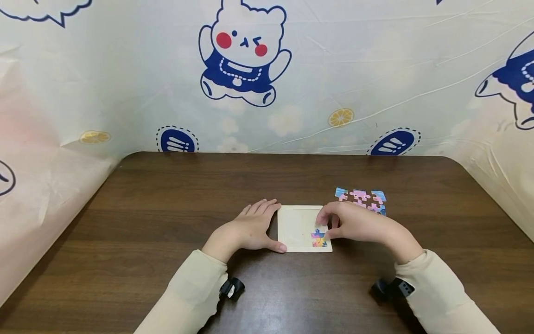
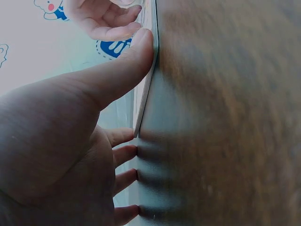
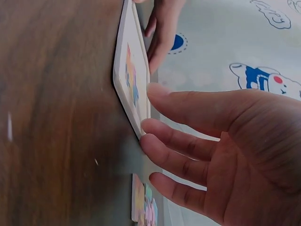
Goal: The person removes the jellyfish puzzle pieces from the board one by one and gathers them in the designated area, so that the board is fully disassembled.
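A pale, shallow puzzle tray (image 1: 295,227) lies flat on the table. In its lower right part sit joined, colourful jigsaw pieces (image 1: 319,243). My left hand (image 1: 252,230) rests at the tray's left side, thumb on the lower left corner and fingers stretched out toward the upper left corner. My right hand (image 1: 362,223) is over the tray's right edge, fingers bent loosely beside the joined pieces. In the right wrist view, its thumb (image 3: 178,102) and fingers stand apart, with no piece visible between them.
Several loose pink and blue jigsaw pieces (image 1: 360,195) lie beyond my right hand, partly hidden by it. The brown wooden table (image 1: 167,208) ends at a pale printed curtain (image 1: 308,93) behind and at the sides. Each wrist wears a small black camera (image 1: 232,288).
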Available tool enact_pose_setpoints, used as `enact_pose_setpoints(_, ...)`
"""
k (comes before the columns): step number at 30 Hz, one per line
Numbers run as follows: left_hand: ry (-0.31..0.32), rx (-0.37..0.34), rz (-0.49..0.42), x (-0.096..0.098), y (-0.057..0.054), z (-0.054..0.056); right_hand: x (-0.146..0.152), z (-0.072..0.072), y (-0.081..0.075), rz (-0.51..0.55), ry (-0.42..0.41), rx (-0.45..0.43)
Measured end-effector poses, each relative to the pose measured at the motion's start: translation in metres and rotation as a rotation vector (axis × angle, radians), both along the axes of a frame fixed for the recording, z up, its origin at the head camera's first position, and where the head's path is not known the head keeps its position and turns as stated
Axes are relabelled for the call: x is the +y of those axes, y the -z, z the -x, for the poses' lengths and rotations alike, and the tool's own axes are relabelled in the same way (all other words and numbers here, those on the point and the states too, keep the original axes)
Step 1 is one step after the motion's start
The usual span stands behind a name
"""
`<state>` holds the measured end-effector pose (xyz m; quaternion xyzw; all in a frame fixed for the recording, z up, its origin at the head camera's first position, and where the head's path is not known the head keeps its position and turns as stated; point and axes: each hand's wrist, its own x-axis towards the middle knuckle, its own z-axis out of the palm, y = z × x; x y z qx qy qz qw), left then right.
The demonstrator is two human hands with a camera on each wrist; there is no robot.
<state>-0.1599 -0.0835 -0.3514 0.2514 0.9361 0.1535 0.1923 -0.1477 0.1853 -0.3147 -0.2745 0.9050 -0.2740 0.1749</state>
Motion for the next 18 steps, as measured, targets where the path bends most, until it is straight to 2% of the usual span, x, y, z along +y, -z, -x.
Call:
enact_pose_setpoints(7, -0.004, -0.004, 0.000, 0.000, -0.001, -0.001, -0.008, -0.003, 0.005, -0.020, -0.017, -0.013)
enact_pose_setpoints(18, -0.002, -0.004, -0.003, 0.001, -0.002, -0.001, -0.013, -0.005, 0.007, -0.038, 0.005, 0.004)
